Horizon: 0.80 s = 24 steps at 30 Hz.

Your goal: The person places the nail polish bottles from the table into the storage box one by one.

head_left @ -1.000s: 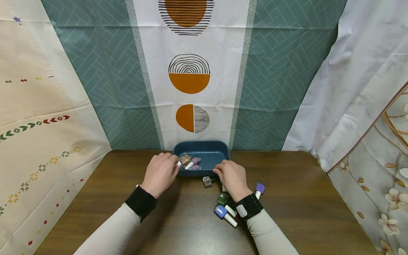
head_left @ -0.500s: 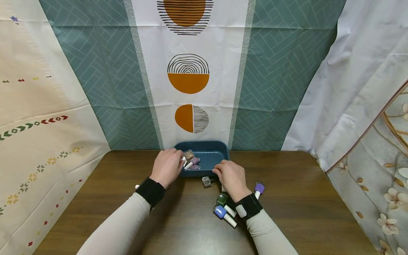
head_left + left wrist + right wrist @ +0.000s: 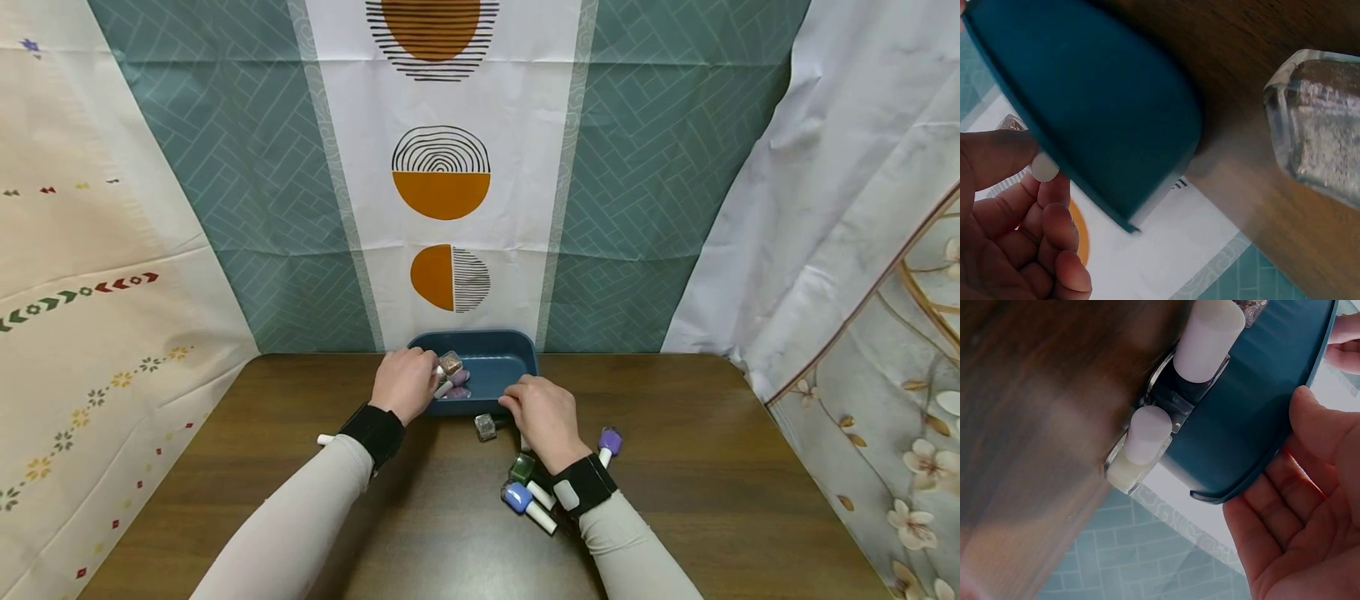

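Observation:
My left hand reaches over the left end of a dark blue tray. Between its thumb and fingers it pinches the white cap of a nail polish bottle, whose body is hidden. Inside the tray, beside those fingers, lie a glittery brown bottle and purple bottles with white caps. My right hand holds the tray's front rim near its right corner, thumb on one side of the wall and fingers on the other, as the right wrist view shows.
On the table before the tray lie a silver glitter bottle, a green bottle and a blue bottle. A purple bottle lies right of my right wrist. A white cap pokes out behind my left wrist.
My left hand has moved right, farther over the tray, with the pinched bottle. The glittery brown bottle has shifted slightly right and up. My right hand stays on the rim.

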{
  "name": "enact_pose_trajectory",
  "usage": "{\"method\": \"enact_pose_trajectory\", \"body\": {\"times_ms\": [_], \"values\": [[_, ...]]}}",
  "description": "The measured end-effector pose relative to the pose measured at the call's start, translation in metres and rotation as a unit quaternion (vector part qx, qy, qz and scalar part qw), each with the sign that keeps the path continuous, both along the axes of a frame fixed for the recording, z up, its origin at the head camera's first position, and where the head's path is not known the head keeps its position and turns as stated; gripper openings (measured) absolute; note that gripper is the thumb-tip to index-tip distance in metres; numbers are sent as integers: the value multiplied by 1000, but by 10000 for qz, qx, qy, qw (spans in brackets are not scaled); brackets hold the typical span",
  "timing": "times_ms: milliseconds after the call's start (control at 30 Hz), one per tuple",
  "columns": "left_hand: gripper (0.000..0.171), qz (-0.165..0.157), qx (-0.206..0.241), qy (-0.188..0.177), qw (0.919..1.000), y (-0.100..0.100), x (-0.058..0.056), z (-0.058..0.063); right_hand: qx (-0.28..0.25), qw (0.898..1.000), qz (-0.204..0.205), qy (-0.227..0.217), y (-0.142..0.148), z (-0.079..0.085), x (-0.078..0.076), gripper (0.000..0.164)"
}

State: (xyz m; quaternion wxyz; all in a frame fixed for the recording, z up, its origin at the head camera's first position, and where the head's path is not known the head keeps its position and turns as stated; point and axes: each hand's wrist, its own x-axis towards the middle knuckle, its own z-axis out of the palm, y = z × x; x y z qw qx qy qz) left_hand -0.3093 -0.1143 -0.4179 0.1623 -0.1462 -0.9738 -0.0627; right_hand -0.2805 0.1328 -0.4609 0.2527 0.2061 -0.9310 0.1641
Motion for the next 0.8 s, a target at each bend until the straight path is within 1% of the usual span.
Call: {"method": "enact_pose_trajectory", "body": {"times_ms": [200, 400, 533, 800], "values": [[11, 118, -74, -59, 9999, -1, -10, -9, 9, 10000, -20, -35, 0, 1, -1, 10], [13, 109, -254, -22, 9996, -1, -16, -16, 20, 10000, -38, -22, 0, 1, 1, 10], [15, 140, -368, -37, 9992, 0, -17, -18, 9, 10000, -20, 0, 0, 1, 2, 9], [17, 279, -530, -263, 9979, 4, -20, -16, -34, 10000, 20, 29, 0, 1, 1, 7]]}}
